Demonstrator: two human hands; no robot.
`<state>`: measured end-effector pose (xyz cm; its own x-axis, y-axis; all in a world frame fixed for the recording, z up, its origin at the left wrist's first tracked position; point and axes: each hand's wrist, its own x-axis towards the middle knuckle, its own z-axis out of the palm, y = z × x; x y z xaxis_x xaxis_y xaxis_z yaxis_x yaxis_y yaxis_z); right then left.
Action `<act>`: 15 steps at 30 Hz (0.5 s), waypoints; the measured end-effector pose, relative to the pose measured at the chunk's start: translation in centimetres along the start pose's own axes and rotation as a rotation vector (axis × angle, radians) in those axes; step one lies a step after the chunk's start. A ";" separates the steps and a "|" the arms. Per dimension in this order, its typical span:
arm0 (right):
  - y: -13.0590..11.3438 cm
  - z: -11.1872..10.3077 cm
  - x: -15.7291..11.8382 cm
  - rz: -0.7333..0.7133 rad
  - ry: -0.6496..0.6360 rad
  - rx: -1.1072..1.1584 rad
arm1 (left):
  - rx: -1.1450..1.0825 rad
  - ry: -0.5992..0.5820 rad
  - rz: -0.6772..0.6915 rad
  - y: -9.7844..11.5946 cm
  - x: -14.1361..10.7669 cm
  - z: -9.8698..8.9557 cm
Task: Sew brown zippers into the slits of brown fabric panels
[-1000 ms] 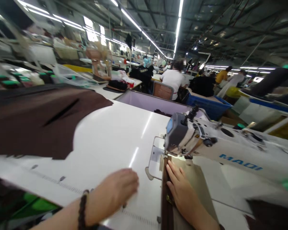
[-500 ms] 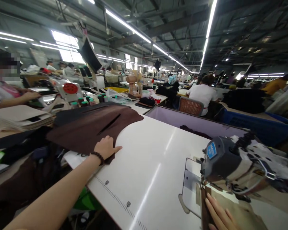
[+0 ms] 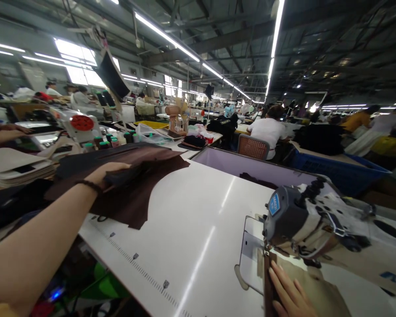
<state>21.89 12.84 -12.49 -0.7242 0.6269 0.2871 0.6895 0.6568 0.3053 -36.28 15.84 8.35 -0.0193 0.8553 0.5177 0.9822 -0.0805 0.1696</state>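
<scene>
My left hand (image 3: 110, 174) is closed on a raised, folded part of the dark brown fabric (image 3: 132, 200), which lies over the left part of the white tabletop (image 3: 185, 211). A dark bead bracelet circles that wrist. At the lower right, my right hand (image 3: 288, 288) lies with extended fingers on a brown strip (image 3: 269, 281) and an olive-beige piece (image 3: 317, 281), just in front of the sewing machine head (image 3: 284, 215). The strip runs under the machine's needle area.
Behind the table is a lilac-lined bin (image 3: 218, 163) with dark cloth inside. A blue crate (image 3: 333, 169) stands beyond it. Thread spools, a small fan (image 3: 176, 116) and a neighbouring machine (image 3: 79, 123) are at the back left. A person in white (image 3: 267, 132) sits ahead.
My left hand has moved from the fabric's front edge to its middle and lifted a fold. The view has turned slightly right. My right hand stays on the pieces by the machine.
</scene>
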 end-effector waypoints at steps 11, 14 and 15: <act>-2.8 -5.8 1.8 0.283 -0.193 0.273 | -0.601 -0.598 0.061 17.6 -0.2 2.8; -3.1 -7.7 2.6 0.344 -0.243 0.382 | -0.650 -0.841 0.213 22.6 -4.9 6.4; -3.1 -8.2 2.9 0.351 -0.260 0.396 | -0.615 -0.873 0.267 23.8 -6.5 7.3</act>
<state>17.65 9.19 -5.21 -0.4624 0.8845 0.0629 0.8727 0.4665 -0.1444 -11.45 12.10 2.84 0.5570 0.8203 -0.1300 0.6696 -0.3510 0.6546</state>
